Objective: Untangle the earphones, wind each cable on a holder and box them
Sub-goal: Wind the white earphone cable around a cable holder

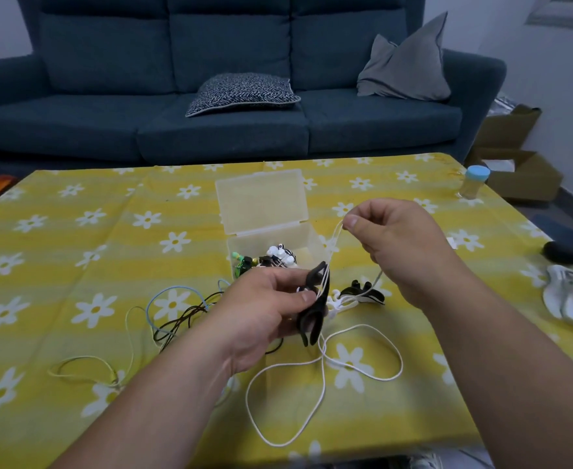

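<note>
Just then my left hand (265, 306) gripped the black holder (314, 319) — my right hand (396, 242) pinched the white cable (322, 355), seemingly looped round it.

Bare left hand (261, 309), right hand (403, 245) (both short-nailed)

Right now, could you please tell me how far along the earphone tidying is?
Done: wound earphone sets lie in the clear plastic box. In hand: the left hand grips a black holder; the right hand pinches the white cable running to it. Left: a blue cable, a black cable and a yellow cable lie loose.
</note>
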Demonstrator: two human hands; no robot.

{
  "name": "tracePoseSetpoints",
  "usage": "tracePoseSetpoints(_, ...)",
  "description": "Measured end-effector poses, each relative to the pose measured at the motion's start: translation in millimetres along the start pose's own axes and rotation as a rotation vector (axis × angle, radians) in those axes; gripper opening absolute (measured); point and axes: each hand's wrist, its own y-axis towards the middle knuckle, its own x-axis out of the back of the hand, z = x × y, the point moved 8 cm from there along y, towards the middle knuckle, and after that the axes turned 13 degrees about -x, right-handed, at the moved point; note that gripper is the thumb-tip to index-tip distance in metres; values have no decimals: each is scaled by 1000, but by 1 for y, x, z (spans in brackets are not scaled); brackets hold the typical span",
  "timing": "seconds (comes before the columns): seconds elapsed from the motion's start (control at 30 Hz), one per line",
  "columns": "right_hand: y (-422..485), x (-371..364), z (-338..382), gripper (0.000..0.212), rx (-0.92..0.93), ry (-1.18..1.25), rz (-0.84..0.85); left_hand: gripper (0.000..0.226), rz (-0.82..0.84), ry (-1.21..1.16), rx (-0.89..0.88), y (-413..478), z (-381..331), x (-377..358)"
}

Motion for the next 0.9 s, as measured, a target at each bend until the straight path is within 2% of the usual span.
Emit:
tracePoseSetpoints(0.2, 5, -4, -6, 22, -20, 4, -39, 20, 45, -74, -41, -4, -6, -8)
tracePoseSetpoints(0.4, 13, -15, -29, 22, -148, -48, -18, 21, 7, -156, -141, -7, -20, -9)
tracePoseSetpoints(0.53, 10, -33, -42, 19, -238, -142, 100, 17, -93, -154, -234, -4, -29, 3)
tracePoseSetpoints(0.67, 3, -46, -43, 16, -254, -217, 235, 16, -171, -58, -314, -4, -40, 22)
tracePoseSetpoints(0.9, -25, -78, -31, 23, -135, -296, 549, 12, -324, -25, -341, -1, -43, 46)
